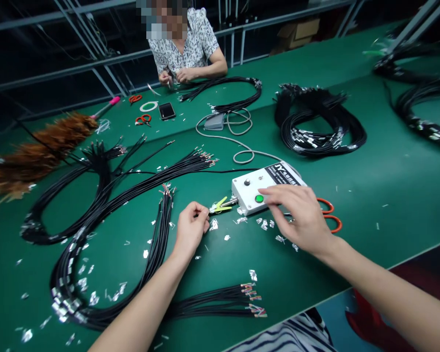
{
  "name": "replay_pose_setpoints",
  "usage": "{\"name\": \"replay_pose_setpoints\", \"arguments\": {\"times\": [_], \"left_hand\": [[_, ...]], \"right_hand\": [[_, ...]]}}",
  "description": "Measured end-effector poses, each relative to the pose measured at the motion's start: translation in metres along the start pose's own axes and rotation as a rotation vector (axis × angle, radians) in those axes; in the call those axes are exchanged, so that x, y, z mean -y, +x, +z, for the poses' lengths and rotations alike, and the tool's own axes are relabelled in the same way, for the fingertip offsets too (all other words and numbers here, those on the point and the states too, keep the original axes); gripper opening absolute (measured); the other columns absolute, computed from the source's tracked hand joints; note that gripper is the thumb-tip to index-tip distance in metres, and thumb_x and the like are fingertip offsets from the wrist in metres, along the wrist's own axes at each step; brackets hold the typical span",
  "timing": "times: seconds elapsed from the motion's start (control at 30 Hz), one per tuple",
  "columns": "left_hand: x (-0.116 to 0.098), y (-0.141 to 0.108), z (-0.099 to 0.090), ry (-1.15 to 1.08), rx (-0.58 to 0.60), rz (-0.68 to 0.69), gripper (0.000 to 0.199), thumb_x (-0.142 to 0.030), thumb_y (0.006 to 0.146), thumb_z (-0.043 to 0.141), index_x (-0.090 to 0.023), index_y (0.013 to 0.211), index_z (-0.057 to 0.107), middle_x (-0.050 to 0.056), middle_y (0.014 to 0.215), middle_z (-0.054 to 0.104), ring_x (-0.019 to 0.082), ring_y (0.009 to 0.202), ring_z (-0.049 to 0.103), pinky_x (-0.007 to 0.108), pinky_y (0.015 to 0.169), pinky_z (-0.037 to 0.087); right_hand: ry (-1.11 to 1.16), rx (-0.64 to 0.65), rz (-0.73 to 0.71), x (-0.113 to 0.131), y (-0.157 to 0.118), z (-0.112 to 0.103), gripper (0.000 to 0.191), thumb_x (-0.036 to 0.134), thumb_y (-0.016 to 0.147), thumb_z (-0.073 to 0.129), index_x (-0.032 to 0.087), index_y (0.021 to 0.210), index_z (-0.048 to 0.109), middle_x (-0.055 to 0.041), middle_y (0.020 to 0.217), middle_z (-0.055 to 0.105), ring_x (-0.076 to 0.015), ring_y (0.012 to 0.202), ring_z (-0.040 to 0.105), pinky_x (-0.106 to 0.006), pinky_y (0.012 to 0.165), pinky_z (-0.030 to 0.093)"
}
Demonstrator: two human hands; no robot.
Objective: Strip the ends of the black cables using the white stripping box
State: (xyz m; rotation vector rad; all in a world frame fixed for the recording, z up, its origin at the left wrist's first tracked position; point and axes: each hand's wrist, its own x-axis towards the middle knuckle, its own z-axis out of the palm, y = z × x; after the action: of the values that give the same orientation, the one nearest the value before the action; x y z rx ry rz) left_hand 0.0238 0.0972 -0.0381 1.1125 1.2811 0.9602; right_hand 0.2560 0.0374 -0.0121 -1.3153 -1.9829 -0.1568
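yellow-green clip (pixel 222 205) seemed to need steadiness: the left hand (pixel 191 224) pressed its fingers together there, anything pinched unclear. the right hand (pixel 299 215) hovered, fingers loosely spread, near the green button (pixel 259 199).

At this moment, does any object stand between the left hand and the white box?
Yes. A yellow-green forked piece lies in the gap between the left hand and the white box.

"What lies upon the green table (pixel 212 266)?"
"A white box (pixel 254 189). At its left are black cable bundles (pixel 163 234)."
"And right of the box?"
"Orange-handled scissors (pixel 340 225), near it; farther behind, one more cable coil (pixel 317 134). Before the box, foil scraps (pixel 264 225) are scattered."
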Motion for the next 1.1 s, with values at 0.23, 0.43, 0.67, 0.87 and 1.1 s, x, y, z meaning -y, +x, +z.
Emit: {"name": "replay_pose_setpoints", "arguments": {"times": [0.23, 0.43, 0.67, 0.87, 1.1], "left_hand": [[0.0, -0.001, -0.004, 0.077, -0.011, 0.017, 0.021, -0.031, 0.069, 0.066, -0.017, 0.065, 0.051, -0.006, 0.053, 0.051, 0.005, 0.036, 0.043, 0.017, 0.038, 0.027], [-0.002, -0.009, -0.023, 0.243, -0.122, 0.068, 0.021, -0.038, 0.074, 0.057, -0.019, 0.068, 0.05, -0.004, 0.055, 0.051, 0.009, 0.038, 0.046, 0.021, 0.04, 0.034], [-0.03, 0.0, -0.11, 0.637, -0.626, 0.184, 0.007, -0.025, 0.08, 0.05, -0.022, 0.074, 0.047, 0.001, 0.074, 0.051, 0.023, 0.081, 0.057, 0.041, 0.085, 0.045], [-0.024, 0.011, -0.162, 0.916, -0.674, 0.084, 0.022, -0.019, 0.072, 0.057, -0.025, 0.062, 0.038, -0.003, 0.059, 0.036, 0.03, 0.075, 0.055, 0.051, 0.085, 0.042], [-0.024, -0.034, -0.102, 0.943, -0.491, 0.41, 0.007, -0.027, 0.082, 0.055, -0.021, 0.086, 0.054, 0.006, 0.087, 0.056, 0.025, 0.085, 0.055, 0.038, 0.08, 0.046]], "right_hand": [[-0.086, 0.008, -0.016, 0.001, -0.024, 0.009, 0.021, 0.0, 0.087, 0.053, 0.022, 0.089, 0.055, -0.001, 0.11, 0.075, -0.0255, 0.105, 0.066, -0.04, 0.084, 0.038], [-0.105, -0.032, -0.023, 0.0, -0.023, 0.011, 0.02, 0.003, 0.088, 0.055, 0.022, 0.09, 0.056, -0.0018, 0.107, 0.076, -0.0267, 0.103, 0.066, -0.041, 0.085, 0.041], [0.164, 0.053, -0.004, 0.024, -0.037, 0.004, 0.019, 0.006, 0.091, 0.055, 0.02, 0.104, 0.059, -0.008, 0.113, 0.072, -0.0237, 0.108, 0.063, -0.04, 0.089, 0.046], [0.48, 0.316, 0.065, 0.04, -0.055, 0.006, 0.017, 0.011, 0.093, 0.052, 0.019, 0.105, 0.061, -0.0057, 0.101, 0.07, -0.0179, 0.094, 0.064, -0.034, 0.083, 0.049], [0.477, 0.556, 0.039, 0.059, -0.058, 0.0, 0.015, 0.018, 0.092, 0.049, 0.018, 0.084, 0.061, -0.0053, 0.088, 0.06, -0.0186, 0.081, 0.053, -0.034, 0.071, 0.042]]}}
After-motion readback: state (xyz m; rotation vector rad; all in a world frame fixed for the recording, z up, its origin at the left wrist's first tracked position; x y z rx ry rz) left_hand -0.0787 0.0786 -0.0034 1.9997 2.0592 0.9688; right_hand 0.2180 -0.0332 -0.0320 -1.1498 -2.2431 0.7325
